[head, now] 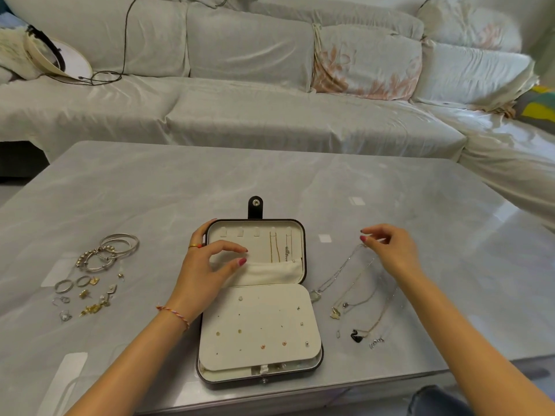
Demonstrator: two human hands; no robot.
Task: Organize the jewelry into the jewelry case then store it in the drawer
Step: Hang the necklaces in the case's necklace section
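Grey marble-look table [150,187] in front of a big sheet-draped sofa [240,85], with the jewelry case [258,298] lying open near the front edge. Hard to read the small stuff: the studs on the cream earring panel [258,328] are just tiny dots, and the tray under that panel only peeks out at the bottom, contents too small to tell. Upper half of the case has a row of hook tabs, with two chains [279,247] hanging from the right-hand ones and dropping toward a cream pouch pocket [270,273].

Left hand [207,265] hovers over that upper half, fingers loosely curled and spread, holding nothing as far as I can see. Right hand [390,250] is off to the right of the case, pinching the top of a thin silver necklace [339,271], chain trailing down to the table. More necklaces [363,322] lie tangled just below, hard to separate. Bangles [111,250] and loose rings and earrings [87,295] sit well left of the case. Sofa corners are cut off.
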